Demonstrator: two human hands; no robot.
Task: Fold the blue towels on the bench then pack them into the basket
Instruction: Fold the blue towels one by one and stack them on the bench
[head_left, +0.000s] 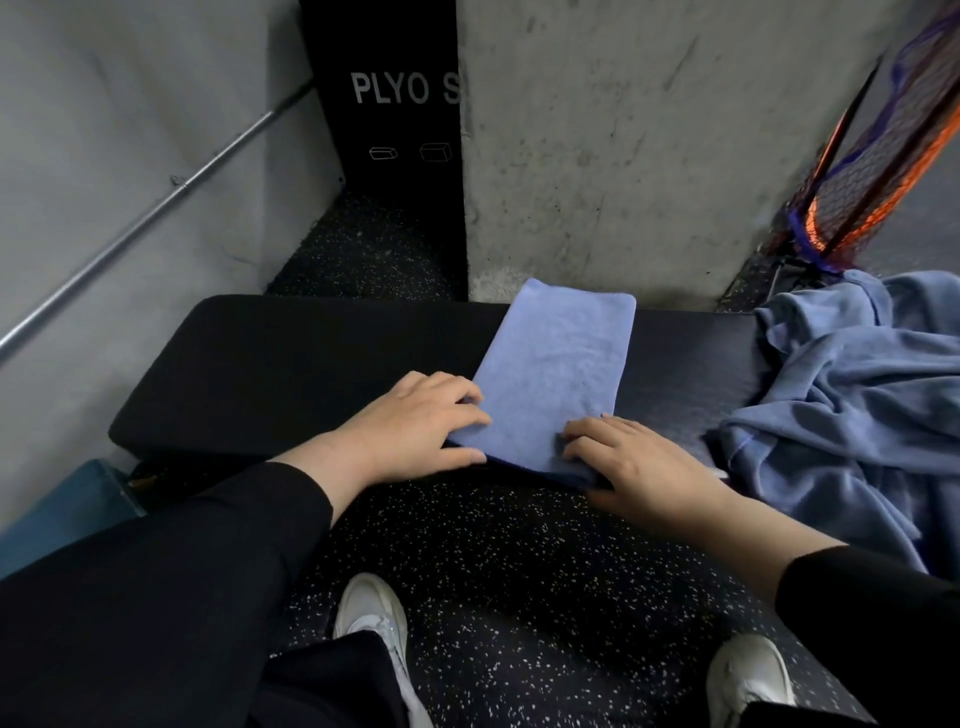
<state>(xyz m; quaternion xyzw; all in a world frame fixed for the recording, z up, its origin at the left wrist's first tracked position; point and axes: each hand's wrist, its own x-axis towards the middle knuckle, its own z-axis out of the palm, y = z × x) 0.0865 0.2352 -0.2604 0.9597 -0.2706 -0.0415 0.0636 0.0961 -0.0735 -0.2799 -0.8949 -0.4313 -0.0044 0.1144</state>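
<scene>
Folded towel (553, 364) lies across black bench (291, 358), concrete pillar (649, 145) behind. Your left hand (415, 426) and right hand (639, 462) pinch its near corners, fingers curled. Unfolded towel heap (852, 395) just right; speckled floor (519, 561) below.

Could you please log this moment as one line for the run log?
left hand and right hand: grip near end of folded blue terry towel | black padded bench | unfolded blue towels: right
</scene>
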